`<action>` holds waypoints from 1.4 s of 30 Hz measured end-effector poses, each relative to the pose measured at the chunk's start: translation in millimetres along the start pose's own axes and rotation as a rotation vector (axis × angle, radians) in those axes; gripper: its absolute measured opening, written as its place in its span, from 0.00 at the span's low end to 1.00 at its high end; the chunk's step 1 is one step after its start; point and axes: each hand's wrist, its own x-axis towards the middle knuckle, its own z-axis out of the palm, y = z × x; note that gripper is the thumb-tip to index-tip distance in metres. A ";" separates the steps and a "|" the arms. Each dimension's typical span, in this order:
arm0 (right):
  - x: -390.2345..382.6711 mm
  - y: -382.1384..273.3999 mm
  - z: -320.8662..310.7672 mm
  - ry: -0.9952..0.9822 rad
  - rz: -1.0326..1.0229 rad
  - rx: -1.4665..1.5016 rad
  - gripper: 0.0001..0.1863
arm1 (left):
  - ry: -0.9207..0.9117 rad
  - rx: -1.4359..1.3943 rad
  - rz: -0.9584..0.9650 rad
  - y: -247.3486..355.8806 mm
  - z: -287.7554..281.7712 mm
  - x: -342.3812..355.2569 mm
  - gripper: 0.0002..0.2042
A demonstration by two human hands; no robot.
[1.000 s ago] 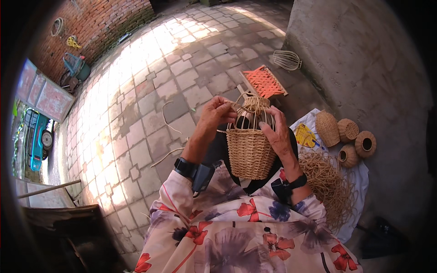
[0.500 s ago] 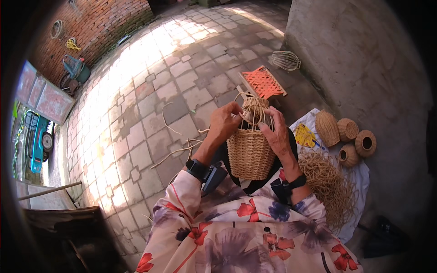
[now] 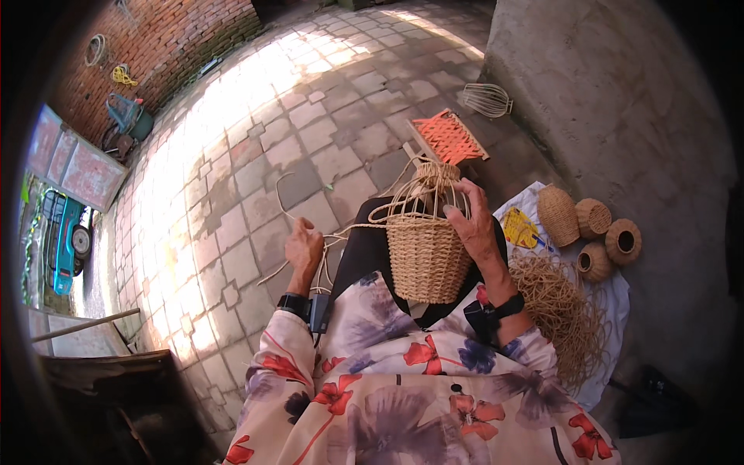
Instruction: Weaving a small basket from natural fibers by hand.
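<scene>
A woven basket (image 3: 428,260) stands upright between my knees. Its lower wall is tightly woven, and bare ribs rise from it to a narrow neck (image 3: 438,172). My right hand (image 3: 474,221) grips the ribs on the right side, thumb in front and fingers near the neck. Off to the left, my left hand (image 3: 304,246) is closed on a straw-coloured cord (image 3: 364,225) that stretches from the basket's left side. Its fingertips are partly hidden. More loose strands hang and trail around that hand.
On a white sheet (image 3: 612,349) at the right lie a heap of cord (image 3: 554,310), a yellow item (image 3: 521,230) and several small woven baskets (image 3: 556,208). An orange-webbed folding stool (image 3: 449,138) stands ahead, near a wire frame (image 3: 487,101) by the concrete wall (image 3: 612,93).
My left hand has left the basket's neck and swung down and left, drawing the cord out sideways. My right hand stays on the ribs.
</scene>
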 end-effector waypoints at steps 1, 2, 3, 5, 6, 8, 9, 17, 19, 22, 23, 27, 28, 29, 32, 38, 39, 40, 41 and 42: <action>3.9 -3.7 6.4 -0.016 -0.011 0.013 0.24 | 0.044 0.124 -0.132 -81.3 1.6 13.2 0.10; 6.8 -5.4 9.2 -0.014 -0.017 0.023 0.24 | -0.018 0.181 -0.263 -146.5 -10.2 18.2 0.09; 7.3 -4.3 9.7 -0.012 -0.024 0.011 0.24 | 0.045 0.143 -0.238 -171.6 -23.9 19.8 0.09; 1.0 -2.1 3.5 -0.016 -0.018 -0.010 0.24 | 0.091 0.106 -0.218 -164.1 -34.4 14.5 0.10; 2.7 -5.2 -0.4 -0.014 -0.001 -0.007 0.24 | 0.042 -0.044 -0.050 -124.6 -42.5 19.3 0.11; 6.1 -7.9 3.4 -0.024 0.002 0.004 0.24 | -0.045 -0.306 0.220 -52.7 -48.9 20.4 0.11; 5.6 -6.4 4.9 -0.025 0.009 0.008 0.24 | -0.100 -0.426 0.330 -15.0 -43.9 15.3 0.11; 5.1 -3.4 7.4 -0.033 0.016 0.000 0.24 | -0.206 -0.471 0.899 120.4 -17.1 -14.1 0.08; 4.5 -1.3 7.2 -0.018 -0.008 0.005 0.24 | -0.174 -0.468 0.906 117.9 -13.0 -16.3 0.07; 5.4 -5.9 1.6 -0.011 0.011 0.020 0.24 | -0.053 -0.246 0.432 76.2 -9.7 -4.5 0.09; 6.9 -8.5 3.6 -0.007 0.008 0.029 0.24 | -0.022 -0.133 0.266 41.0 -8.2 11.1 0.11; 3.3 -5.0 2.5 -0.020 -0.009 0.019 0.24 | -0.191 0.028 0.156 12.9 -7.4 8.0 0.12; 4.5 -4.3 3.4 -0.013 0.020 0.047 0.24 | -0.062 -0.128 0.335 29.3 -8.7 2.3 0.11; 5.7 -4.8 5.4 -0.010 0.018 0.047 0.24 | 0.068 -0.285 0.513 46.0 -10.5 -2.4 0.10; 3.7 -6.8 3.2 -0.014 0.003 0.018 0.24 | -0.106 -0.473 0.688 96.5 -20.4 -11.2 0.10; 2.8 0.7 2.7 0.003 0.003 0.017 0.24 | -0.243 -0.326 0.526 76.5 -13.6 -5.9 0.11; 3.1 -0.6 0.7 0.004 0.009 0.025 0.24 | -0.189 -0.176 0.418 51.9 -9.5 0.5 0.12; 4.4 -2.5 1.0 0.002 0.010 0.038 0.24 | -0.127 -0.023 0.308 17.0 -5.9 9.9 0.13; 4.6 -4.2 4.0 0.001 0.007 0.049 0.24 | -0.110 0.144 0.178 -29.2 -2.9 19.4 0.14; 4.5 -5.7 7.3 -0.009 0.000 0.050 0.24 | -0.092 0.308 0.045 -73.3 -1.9 25.4 0.15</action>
